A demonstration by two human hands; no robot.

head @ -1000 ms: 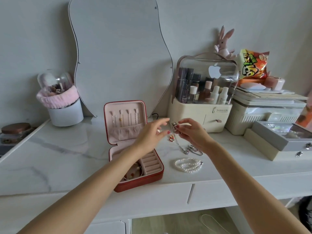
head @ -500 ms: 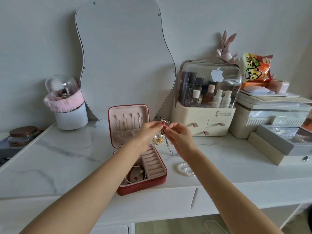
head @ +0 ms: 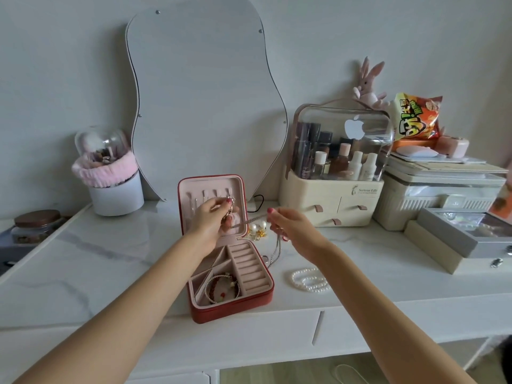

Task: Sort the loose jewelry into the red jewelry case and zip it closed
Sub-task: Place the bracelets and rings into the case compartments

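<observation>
The red jewelry case (head: pixel 232 310) lies open on the white vanity top, its lid upright. A beaded bracelet (head: pixel 223 286) rests in its front compartment. My left hand (head: pixel 212 220) pinches one end of a silver chain necklace (head: pixel 250 220) in front of the lid's hooks. My right hand (head: pixel 291 228) holds the chain further along, and its loose end hangs down beside the case. Pearl earrings (head: pixel 257 230) lie behind the chain next to the case. A pearl bracelet (head: pixel 309 279) lies on the vanity to the right of the case.
A wavy mirror (head: pixel 205 92) leans on the wall behind the case. A brush holder (head: pixel 116 187) stands at left, a clear-domed cosmetics organiser (head: pixel 336 173) at right. Stacked boxes (head: pixel 465 239) fill the far right. The vanity's front edge (head: pixel 249 317) runs just below the case.
Both hands have lifted the necklace off the vanity and carried it left. They have drawn apart, stretching the chain, and my left hand now holds its end at the lid.
</observation>
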